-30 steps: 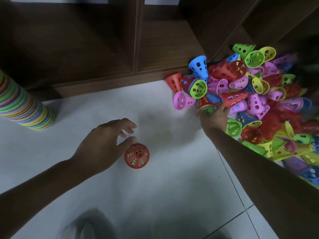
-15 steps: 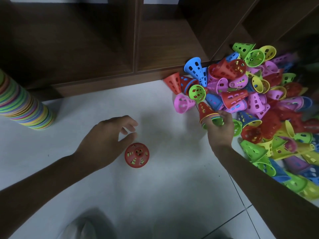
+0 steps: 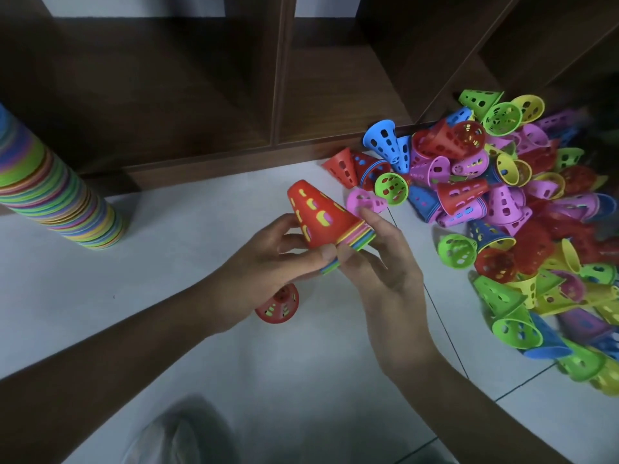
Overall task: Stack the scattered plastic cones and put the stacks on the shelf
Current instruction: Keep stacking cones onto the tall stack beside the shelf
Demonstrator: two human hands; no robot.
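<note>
Above the white floor (image 3: pixel 167 329), head view: both hands meet on a short stack (image 3: pixel 321 222) of nested cones, red cone outermost, tilted with its narrow top toward the shelf (image 3: pixel 201 95). Left hand (image 3: pixel 268 262) curls its fingers round the red wall, thumb at the rim; right hand (image 3: pixel 385 259) pinches the banded rims from the other side. Beneath the left hand a lone red cone (image 3: pixel 278 304) stands on the floor, partly hidden. At right lies the loose pile (image 3: pixel 519 212) of mixed cones; at far left stands a tall finished stack (image 3: pixel 57 185), not yet shelved. Judged from their thin perforated walls, the cones are light, fairly stiff, and smooth enough to slide apart when tilted. A grip spanning the rims, or one hand under the wide base, would likely keep nested pieces together.
</note>
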